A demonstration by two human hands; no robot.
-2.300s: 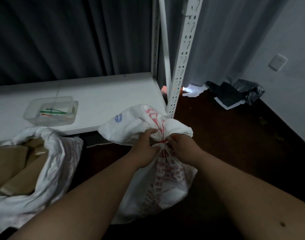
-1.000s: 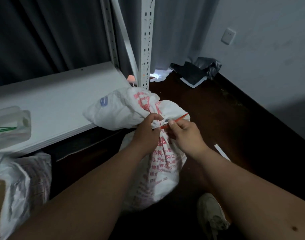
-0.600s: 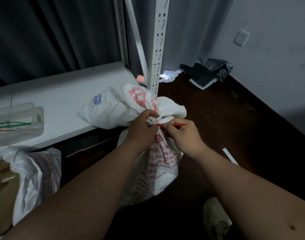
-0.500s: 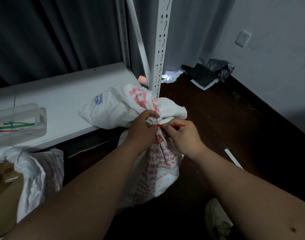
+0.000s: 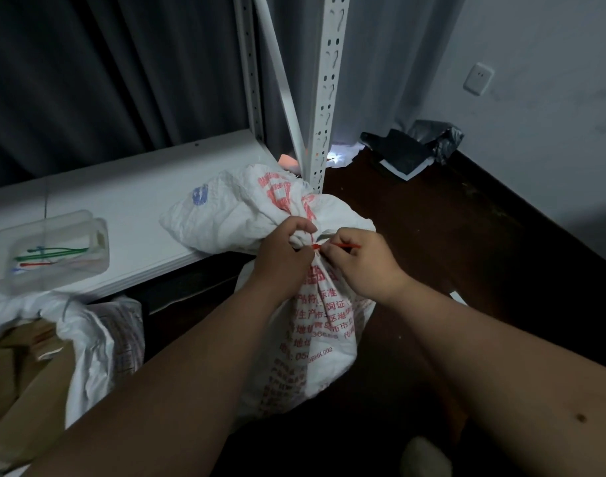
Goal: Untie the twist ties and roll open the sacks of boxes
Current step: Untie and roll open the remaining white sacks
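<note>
One opened sack (image 5: pixel 88 342) of boxes is seen at left, while the standing sack (image 5: pixel 315 332) is gripped at its neck by the left hand (image 5: pixel 284 256) and its red twist tie (image 5: pixel 339 246), not yet off, is pinched by the right hand (image 5: pixel 360 259).

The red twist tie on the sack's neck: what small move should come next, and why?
Probably the right hand should keep unwinding the red twist tie. One end sticks out free, yet the tie still circles the sack neck, which the left hand grips bunched.
</note>
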